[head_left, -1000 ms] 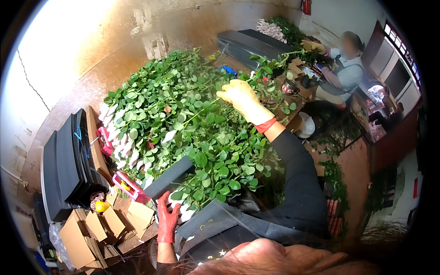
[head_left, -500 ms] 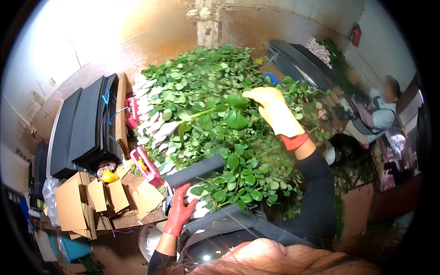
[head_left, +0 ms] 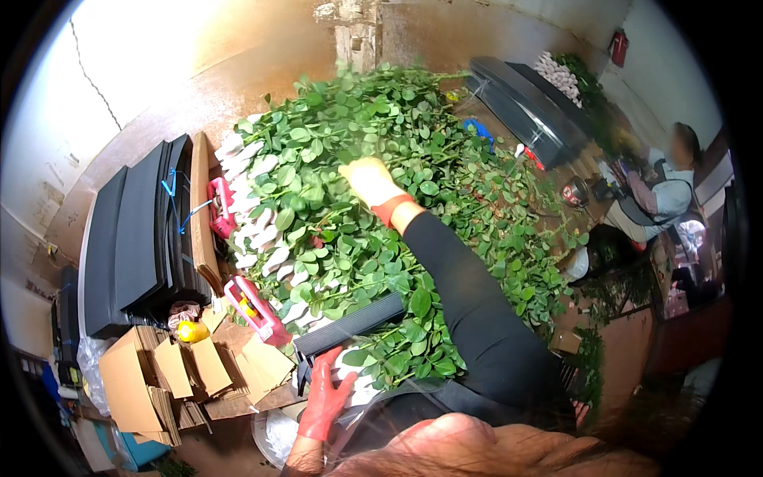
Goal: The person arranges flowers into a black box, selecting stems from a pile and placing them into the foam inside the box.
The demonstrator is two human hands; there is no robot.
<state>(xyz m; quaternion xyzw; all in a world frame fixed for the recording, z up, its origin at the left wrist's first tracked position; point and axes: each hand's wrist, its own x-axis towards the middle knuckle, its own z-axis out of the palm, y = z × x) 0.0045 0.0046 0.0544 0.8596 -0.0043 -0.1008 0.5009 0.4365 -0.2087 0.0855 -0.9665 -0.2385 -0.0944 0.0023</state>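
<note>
A broad pile of leafy green stems [head_left: 429, 183], with pale wrapped heads [head_left: 278, 258] along its left, covers the table. My right hand [head_left: 364, 176], in a yellow glove, reaches into the upper middle of the pile; its fingers are curled among blurred leaves, what they hold unclear. My left hand [head_left: 326, 397], in a red glove, rests at the end of a dark corrugated wrap [head_left: 350, 322] holding pale heads and leafy stems, its thumb and fingers apart. Just left of that wrap lies a pink-handled tool [head_left: 258, 310]; a second pink one [head_left: 221, 207] sits farther back.
Stacked black sheets [head_left: 139, 230] and a wooden board [head_left: 205, 211] stand left, above cardboard pieces [head_left: 211, 366] and a yellow item [head_left: 191, 331]. At back right are a long dark stack [head_left: 520, 103], a blue item [head_left: 481, 135], a can [head_left: 574, 191] and a seated co-worker [head_left: 660, 191].
My right hand has moved leftward and farther into the pile; the long stem seen in it earlier is no longer distinguishable. My left hand stays at the wrap. The view has shifted.
</note>
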